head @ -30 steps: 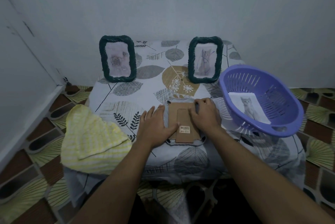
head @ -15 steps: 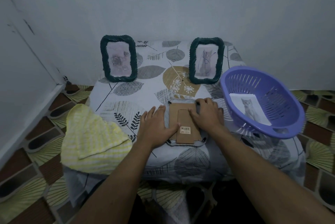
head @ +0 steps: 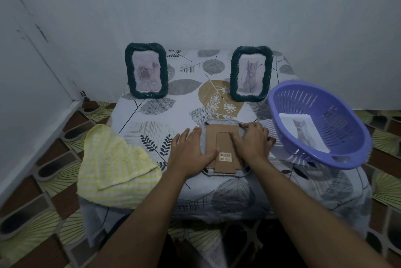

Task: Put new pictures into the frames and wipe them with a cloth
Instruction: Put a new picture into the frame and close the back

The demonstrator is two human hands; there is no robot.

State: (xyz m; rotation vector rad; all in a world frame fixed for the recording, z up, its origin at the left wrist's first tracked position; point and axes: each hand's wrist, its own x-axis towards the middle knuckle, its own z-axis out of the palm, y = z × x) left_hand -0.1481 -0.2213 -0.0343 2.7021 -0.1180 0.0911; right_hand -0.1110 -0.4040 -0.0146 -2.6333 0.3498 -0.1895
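Cardboard backing faces up on the frame (head: 224, 148), which lies face down on the table (head: 152, 120) between both hands. The left hand (head: 191, 151) lies flat on its left edge, fingers straight, thumb on the backing. The right hand (head: 251, 141) rests on the right side, fingers bent, tips at the far corner, gripping nothing. The yellow cloth (head: 115, 165) lies left of the left hand. A purple basket (head: 338, 115) holding a cat picture (head: 303, 133) sits just right of the right hand. Beyond the hands stand a rose frame (head: 145, 70) and a cat frame (head: 251, 73).
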